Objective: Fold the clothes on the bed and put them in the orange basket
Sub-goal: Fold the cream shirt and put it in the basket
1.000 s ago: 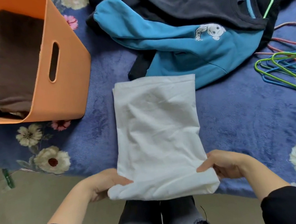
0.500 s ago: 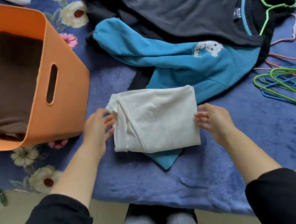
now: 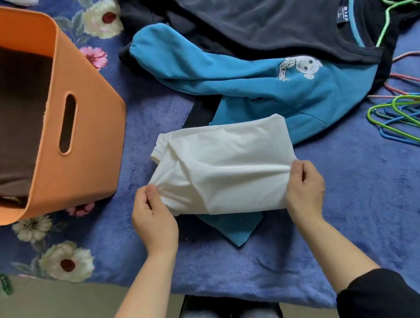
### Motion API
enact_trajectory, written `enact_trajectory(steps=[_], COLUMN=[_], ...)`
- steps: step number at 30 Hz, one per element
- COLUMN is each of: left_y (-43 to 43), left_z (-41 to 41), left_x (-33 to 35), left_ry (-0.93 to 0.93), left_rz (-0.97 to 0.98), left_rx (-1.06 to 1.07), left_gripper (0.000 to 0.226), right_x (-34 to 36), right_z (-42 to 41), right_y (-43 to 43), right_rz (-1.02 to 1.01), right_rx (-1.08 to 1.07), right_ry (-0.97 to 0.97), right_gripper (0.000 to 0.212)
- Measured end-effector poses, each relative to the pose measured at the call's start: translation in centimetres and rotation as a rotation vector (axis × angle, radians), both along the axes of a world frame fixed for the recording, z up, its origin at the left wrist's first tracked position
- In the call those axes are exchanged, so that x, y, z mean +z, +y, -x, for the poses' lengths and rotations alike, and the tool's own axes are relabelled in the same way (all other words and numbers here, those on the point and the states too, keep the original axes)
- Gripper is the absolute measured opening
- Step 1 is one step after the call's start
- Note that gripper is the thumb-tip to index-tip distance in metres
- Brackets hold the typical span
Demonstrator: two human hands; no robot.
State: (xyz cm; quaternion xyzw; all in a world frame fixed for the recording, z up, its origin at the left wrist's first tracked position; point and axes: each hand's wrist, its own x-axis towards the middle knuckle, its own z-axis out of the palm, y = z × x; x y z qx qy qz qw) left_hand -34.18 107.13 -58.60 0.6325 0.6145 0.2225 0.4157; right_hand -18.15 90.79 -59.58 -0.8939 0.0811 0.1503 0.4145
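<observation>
A folded white garment lies in the middle of the blue flowered bed. My left hand pinches its near left corner and my right hand grips its near right edge. A teal ribbed cuff pokes out from under it. The orange basket stands at the left, holding folded brown and dark clothes. Behind the white garment sprawl a teal sweatshirt and a dark sweater, both unfolded.
Several wire hangers in green, blue and pink lie at the right. A green hanger sticks out of the dark sweater's collar. The bed's near edge meets a beige floor at lower left. My knees show at the bottom.
The white garment was folded in half away from me, halving its length. My hands then let go and now hold its near corners again. The view has tilted slightly down.
</observation>
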Motion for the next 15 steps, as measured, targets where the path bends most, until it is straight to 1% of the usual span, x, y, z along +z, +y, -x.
enact_trajectory(steps=[2,4,6,7,8,10,11,13,15], left_y=[0.4,0.9,1.5,1.9,2.2,2.6,2.7,2.8,3.0], left_z=[-0.2,0.1,0.3,0.3,0.2,-0.3,-0.6,-1.6,-2.7], left_x=[-0.5,-1.7,-2.3,-2.2,-1.8,-0.9,-0.5,-0.3,-0.6], left_ry=[0.064,0.161,0.274,0.301,0.295,0.236,0.204,0.18,0.214], left_rz=[0.047,0.132,0.17,0.136,0.069,-0.076,-0.106,-0.086,-0.029], left_rx=[0.004,-0.058,-0.143,-0.176,-0.2,-0.272,-0.331,-0.45,-0.478], left_gripper=[0.031,0.032,0.025,0.018,0.013,0.016,0.016,0.016,0.02], right_x=[-0.7,-1.4,-1.8,-1.7,-1.6,-1.1,-0.8,-0.3,0.1], right_z=[0.1,0.2,0.0,-0.2,-0.5,-1.2,-1.5,-2.3,-2.9], right_y=[0.2,0.1,-0.3,-0.4,-0.4,-0.1,0.1,1.0,1.9], right_rz=[0.067,0.15,0.222,0.233,0.228,0.175,0.146,0.111,0.089], right_rx=[-0.004,0.062,0.15,0.181,0.194,0.187,0.182,0.191,0.222], right_ry=[0.027,0.101,0.133,0.138,0.14,0.116,0.084,0.023,0.012], right_gripper=[0.04,0.041,0.039,0.035,0.029,0.017,0.013,0.013,0.016])
